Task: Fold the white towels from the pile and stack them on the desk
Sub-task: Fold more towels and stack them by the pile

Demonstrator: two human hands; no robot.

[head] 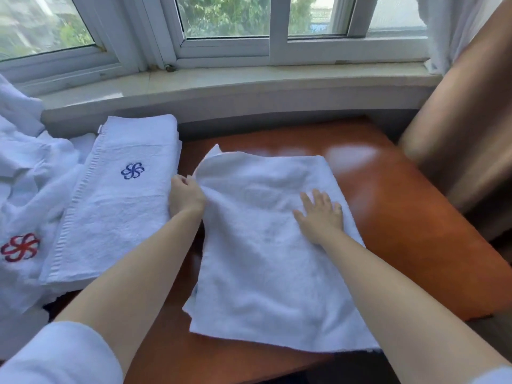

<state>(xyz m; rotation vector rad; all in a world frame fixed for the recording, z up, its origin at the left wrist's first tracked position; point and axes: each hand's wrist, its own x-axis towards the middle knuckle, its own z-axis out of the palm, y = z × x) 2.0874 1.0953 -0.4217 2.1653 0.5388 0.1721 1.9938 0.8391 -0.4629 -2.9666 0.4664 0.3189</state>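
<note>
One towel (266,259) lies under right hand (321,217), left hand (184,196) pinching its edge.

The desk (401,231) has a glossy reddish-brown wooden top and stands against the wall under a window sill. A white towel (263,267) lies spread on its middle, its near edge reaching the front edge of the desk and its far left corner lifted off the wood. To the left, a folded stack of white towels (110,212) with a blue flower emblem rests on the desk. Farther left is a loose pile of white towels (25,189), one bearing a red emblem.
</note>
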